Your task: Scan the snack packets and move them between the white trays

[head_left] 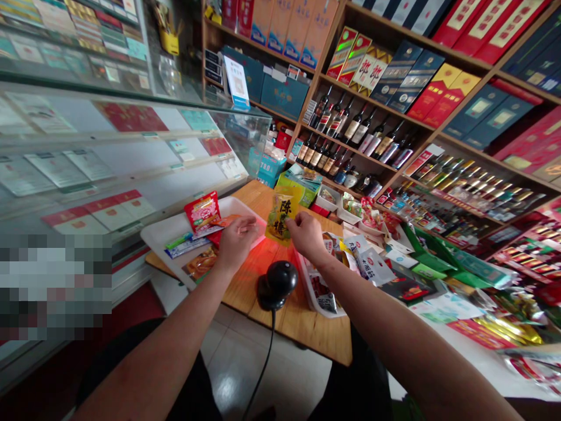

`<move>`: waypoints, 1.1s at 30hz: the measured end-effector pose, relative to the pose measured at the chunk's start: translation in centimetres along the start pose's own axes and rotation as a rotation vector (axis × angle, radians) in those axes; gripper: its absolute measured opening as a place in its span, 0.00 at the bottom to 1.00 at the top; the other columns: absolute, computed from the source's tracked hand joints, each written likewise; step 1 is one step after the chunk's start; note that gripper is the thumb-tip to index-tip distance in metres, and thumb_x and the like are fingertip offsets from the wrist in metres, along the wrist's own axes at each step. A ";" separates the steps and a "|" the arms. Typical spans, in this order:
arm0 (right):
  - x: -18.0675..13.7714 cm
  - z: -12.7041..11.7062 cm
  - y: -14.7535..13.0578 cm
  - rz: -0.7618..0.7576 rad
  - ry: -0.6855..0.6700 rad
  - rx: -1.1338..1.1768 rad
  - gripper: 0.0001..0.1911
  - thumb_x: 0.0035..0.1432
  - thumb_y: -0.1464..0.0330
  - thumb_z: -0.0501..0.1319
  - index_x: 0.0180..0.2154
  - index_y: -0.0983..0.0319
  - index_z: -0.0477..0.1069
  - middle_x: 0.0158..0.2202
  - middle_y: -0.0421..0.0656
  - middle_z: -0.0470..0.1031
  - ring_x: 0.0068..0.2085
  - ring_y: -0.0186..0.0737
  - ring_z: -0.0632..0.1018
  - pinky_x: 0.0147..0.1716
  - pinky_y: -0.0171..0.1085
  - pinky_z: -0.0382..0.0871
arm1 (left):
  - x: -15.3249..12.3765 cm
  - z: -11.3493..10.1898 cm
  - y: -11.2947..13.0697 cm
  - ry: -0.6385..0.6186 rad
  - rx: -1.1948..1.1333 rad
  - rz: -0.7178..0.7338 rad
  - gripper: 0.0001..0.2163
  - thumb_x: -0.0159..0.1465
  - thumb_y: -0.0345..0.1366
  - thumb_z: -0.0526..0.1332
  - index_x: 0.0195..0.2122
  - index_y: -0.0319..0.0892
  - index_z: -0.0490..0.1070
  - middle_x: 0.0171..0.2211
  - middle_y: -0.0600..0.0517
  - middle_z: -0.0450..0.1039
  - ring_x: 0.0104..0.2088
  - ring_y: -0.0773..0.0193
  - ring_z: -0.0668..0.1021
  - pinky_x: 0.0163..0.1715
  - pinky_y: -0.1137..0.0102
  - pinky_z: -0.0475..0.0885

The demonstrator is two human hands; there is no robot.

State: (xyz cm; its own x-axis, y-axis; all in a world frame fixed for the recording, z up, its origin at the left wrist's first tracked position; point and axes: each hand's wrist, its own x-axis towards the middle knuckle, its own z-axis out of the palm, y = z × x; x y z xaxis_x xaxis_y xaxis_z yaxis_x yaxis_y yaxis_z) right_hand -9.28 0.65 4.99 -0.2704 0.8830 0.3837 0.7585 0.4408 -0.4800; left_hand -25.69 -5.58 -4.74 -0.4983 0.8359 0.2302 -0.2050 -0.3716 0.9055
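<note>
My right hand (308,235) pinches the right edge of a yellow candy packet (279,225) with large black characters, held upright above the wooden table. Loosely curled, my left hand (238,240) hovers at the inner side of the left white tray (153,237), and nothing shows in its fingers. A black barcode scanner (280,279) stands between my forearms, its cable running down toward me, and red light falls on the table in front of it. In the left tray lie a red packet (202,211) and several other colourful packets.
A right white tray (313,292) holds more snack packets on the wooden table (302,333). A glass display counter (123,152) runs along the left. Shelves of bottles (355,126) and boxed goods rise behind. Piled packages (460,263) cover the right side.
</note>
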 end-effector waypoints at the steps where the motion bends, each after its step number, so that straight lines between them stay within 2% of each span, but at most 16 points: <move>1: -0.2 0.2 -0.3 -0.013 0.013 -0.001 0.13 0.61 0.63 0.63 0.26 0.60 0.68 0.24 0.37 0.70 0.27 0.36 0.70 0.28 0.34 0.56 | -0.3 0.2 0.3 -0.074 -0.030 -0.021 0.21 0.59 0.45 0.70 0.50 0.41 0.76 0.53 0.43 0.77 0.55 0.50 0.77 0.53 0.59 0.72; 3: -0.8 0.8 -0.9 -0.079 0.000 0.032 0.10 0.61 0.65 0.63 0.28 0.60 0.70 0.26 0.39 0.73 0.29 0.37 0.72 0.31 0.34 0.60 | -1.1 0.7 0.9 -0.267 -0.142 -0.097 0.24 0.63 0.47 0.67 0.58 0.45 0.72 0.60 0.43 0.73 0.60 0.48 0.73 0.52 0.60 0.73; 5: -1.6 1.5 -1.5 -0.195 -0.058 0.092 0.06 0.61 0.67 0.63 0.31 0.61 0.73 0.32 0.41 0.78 0.34 0.39 0.76 0.37 0.35 0.66 | -1.7 1.2 1.0 -0.370 -0.240 -0.145 0.25 0.64 0.47 0.66 0.61 0.47 0.69 0.62 0.44 0.71 0.63 0.48 0.71 0.50 0.61 0.74; 7: -2.3 2.2 -1.7 -0.320 -0.137 0.158 0.03 0.61 0.70 0.62 0.34 0.60 0.76 0.39 0.43 0.80 0.41 0.40 0.79 0.44 0.36 0.69 | -1.9 1.5 0.7 -0.333 -0.293 -0.161 0.23 0.64 0.45 0.67 0.59 0.45 0.71 0.59 0.44 0.73 0.61 0.48 0.73 0.48 0.62 0.75; 9: -2.5 2.6 -1.3 -0.378 -0.196 0.219 0.05 0.61 0.72 0.62 0.36 0.60 0.77 0.44 0.44 0.81 0.46 0.40 0.80 0.48 0.36 0.70 | -1.5 1.3 0.2 -0.243 -0.341 -0.195 0.20 0.63 0.45 0.67 0.54 0.43 0.72 0.56 0.43 0.75 0.56 0.49 0.76 0.45 0.61 0.77; 12: -1.6 2.7 0.2 -0.270 -0.148 0.248 0.06 0.61 0.71 0.62 0.37 0.60 0.78 0.42 0.44 0.82 0.45 0.41 0.81 0.47 0.38 0.72 | -0.7 0.6 -0.3 -0.158 -0.392 -0.266 0.19 0.63 0.45 0.68 0.50 0.41 0.73 0.51 0.42 0.78 0.51 0.50 0.80 0.42 0.59 0.79; 15: -0.1 2.4 1.9 -0.111 -0.064 0.223 0.08 0.60 0.70 0.63 0.41 0.61 0.78 0.41 0.45 0.82 0.42 0.42 0.81 0.46 0.40 0.72 | -0.4 0.0 -0.5 -0.137 -0.389 -0.294 0.18 0.62 0.44 0.68 0.49 0.40 0.73 0.49 0.42 0.79 0.49 0.50 0.81 0.41 0.58 0.80; 19: 0.8 2.5 3.4 -0.080 -0.232 0.326 0.11 0.60 0.69 0.62 0.44 0.62 0.77 0.41 0.43 0.82 0.39 0.39 0.80 0.41 0.36 0.71 | -0.7 0.2 -1.1 -0.189 -0.365 -0.315 0.18 0.62 0.44 0.68 0.49 0.39 0.74 0.50 0.42 0.79 0.49 0.50 0.81 0.42 0.57 0.80; 22: 0.7 3.1 4.3 -0.090 -0.283 0.277 0.06 0.60 0.69 0.61 0.36 0.62 0.77 0.32 0.39 0.79 0.32 0.35 0.76 0.33 0.32 0.66 | -0.7 0.7 -1.9 -0.206 -0.326 -0.293 0.19 0.62 0.46 0.68 0.49 0.40 0.75 0.50 0.43 0.79 0.48 0.51 0.81 0.46 0.57 0.78; 26: 0.5 3.9 5.8 -0.082 -0.265 0.133 0.07 0.58 0.69 0.62 0.28 0.62 0.73 0.26 0.35 0.73 0.29 0.33 0.71 0.30 0.31 0.60 | -0.4 1.0 -2.5 -0.209 -0.152 -0.213 0.20 0.60 0.50 0.69 0.46 0.40 0.78 0.46 0.45 0.81 0.47 0.52 0.80 0.51 0.58 0.73; 33: 0.0 5.0 7.9 -0.046 -0.312 0.100 0.06 0.58 0.72 0.62 0.33 0.61 0.79 0.34 0.40 0.81 0.34 0.37 0.77 0.36 0.32 0.66 | -0.1 0.5 -3.7 -0.240 0.248 -0.106 0.15 0.63 0.49 0.64 0.36 0.41 0.79 0.36 0.49 0.80 0.43 0.52 0.79 0.48 0.62 0.70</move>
State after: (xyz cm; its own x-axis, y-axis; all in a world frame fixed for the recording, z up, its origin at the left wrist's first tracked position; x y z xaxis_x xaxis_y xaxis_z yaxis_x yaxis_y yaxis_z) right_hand -6.24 4.94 -2.75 -0.4829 0.8620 0.1539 0.6836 0.4810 -0.5489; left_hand -24.49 -4.12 -7.91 -0.2677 0.9464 0.1809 -0.0199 -0.1931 0.9810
